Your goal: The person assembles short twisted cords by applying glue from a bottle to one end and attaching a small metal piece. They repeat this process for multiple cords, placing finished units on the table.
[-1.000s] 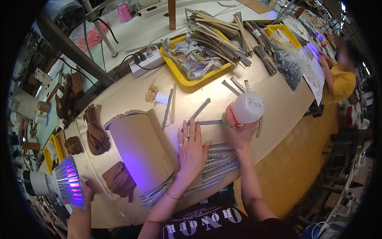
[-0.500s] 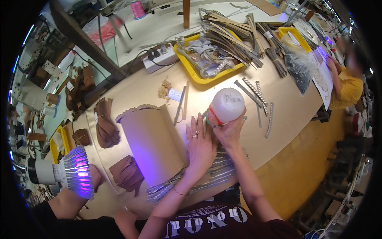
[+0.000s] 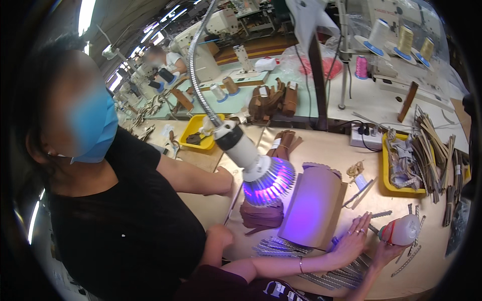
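My right hand grips a rounded, whitish plastic bottle with a red band, tilted over the right part of the table. Just left of it, my left hand lies with its fingers stretched out, holding nothing that I can see. Under and around my wrists spread several grey patterned strips, and more strips lie about the bottle. A curved brown cardboard sheet with a scalloped far edge stands left of my left hand, lit purple on its near part.
A lamp with glowing purple fins hangs over brown strip bundles. A co-worker in a black top is close on the left, both arms at the table. A yellow tray of scraps and a white power strip lie at the back right.
The view has swung left, bringing the co-worker and the whole lamp into sight. My right hand still grips the bottle, and my left hand still lies beside it.
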Available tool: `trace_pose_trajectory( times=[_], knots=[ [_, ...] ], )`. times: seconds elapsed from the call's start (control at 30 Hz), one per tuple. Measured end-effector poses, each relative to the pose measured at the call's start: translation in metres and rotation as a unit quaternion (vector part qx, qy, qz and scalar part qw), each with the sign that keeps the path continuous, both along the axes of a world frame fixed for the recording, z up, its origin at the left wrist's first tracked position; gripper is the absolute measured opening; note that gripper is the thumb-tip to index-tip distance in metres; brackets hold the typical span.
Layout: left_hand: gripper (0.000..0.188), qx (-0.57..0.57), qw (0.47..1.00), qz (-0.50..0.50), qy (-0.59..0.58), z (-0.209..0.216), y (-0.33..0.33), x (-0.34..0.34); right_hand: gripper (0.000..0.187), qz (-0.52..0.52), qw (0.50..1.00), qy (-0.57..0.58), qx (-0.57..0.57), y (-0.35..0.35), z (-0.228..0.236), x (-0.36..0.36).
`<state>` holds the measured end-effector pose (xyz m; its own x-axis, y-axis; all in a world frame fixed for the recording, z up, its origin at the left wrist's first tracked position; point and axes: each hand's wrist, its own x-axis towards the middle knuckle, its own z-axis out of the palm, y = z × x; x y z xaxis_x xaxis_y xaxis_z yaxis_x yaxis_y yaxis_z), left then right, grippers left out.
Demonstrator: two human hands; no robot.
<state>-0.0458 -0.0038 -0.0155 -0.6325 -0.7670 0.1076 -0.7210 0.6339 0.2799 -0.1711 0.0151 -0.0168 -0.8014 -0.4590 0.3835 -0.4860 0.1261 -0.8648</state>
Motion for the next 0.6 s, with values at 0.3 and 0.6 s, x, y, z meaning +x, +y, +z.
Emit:
trace_pose_trajectory(
  times=[0.3,0.6],
  knots=[
    [0.075,0.06,0.998,-0.005,-0.023,0.01,0.001,0.007,0.063,-0.065,0.998,0.001,-0.02,0.044,-0.01,-0.041],
    [0.071,0.051,0.999,-0.012,0.012,0.009,-0.003,0.012,0.053,-0.099,0.833,-0.405,-0.364,0.112,-0.029,-0.115]
  ],
)
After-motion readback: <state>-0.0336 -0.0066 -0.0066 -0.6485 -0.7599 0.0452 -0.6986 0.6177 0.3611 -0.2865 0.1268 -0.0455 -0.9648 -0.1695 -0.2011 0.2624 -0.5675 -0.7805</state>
